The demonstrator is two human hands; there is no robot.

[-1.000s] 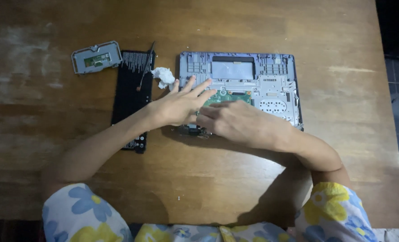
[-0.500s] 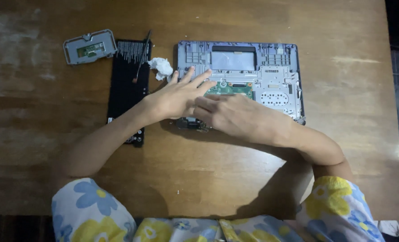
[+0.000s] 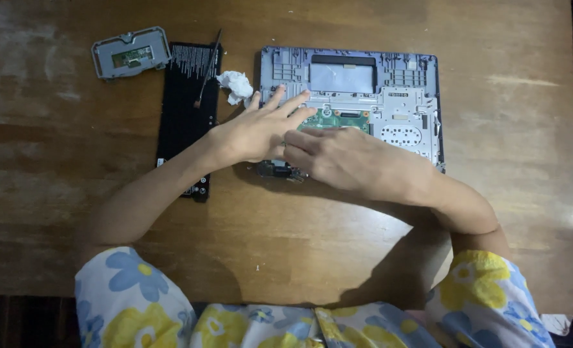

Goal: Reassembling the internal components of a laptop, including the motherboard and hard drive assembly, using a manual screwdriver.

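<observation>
A: So, how far along are you with that machine?

B: Well in, I'd judge. The laptop base [image 3: 363, 96] lies open on the desk [image 3: 74, 142] with its cover gone, so the plastic frame and the metal plates show. The long black battery [image 3: 186, 116] is already out and lies to the left of it, well apart from the shell. A small grey panel with a green board in it [image 3: 131, 51] sits beyond the battery's far corner, a thin dark tool [image 3: 209, 64] lies across the battery's top end, and a crumpled white tissue [image 3: 235, 85] sits between battery and base.

A: And what's left?

B: The green circuit board [image 3: 334, 120] is in the base, at its near left part, so I take that as the piece in hand.

A: What are your hands doing?

B: My left hand [image 3: 260, 129] lies flat, fingers spread, its grip wide and closed on nothing; the fingertips rest at the left end of the board. My right hand [image 3: 344, 161] lies over the base's near edge, fingers bent down toward the board. Whether that grip has hold of anything I can't tell; the back of the hand hides it.

A: Any loose screws about?

B: None that I can make out; too small to tell.
</observation>
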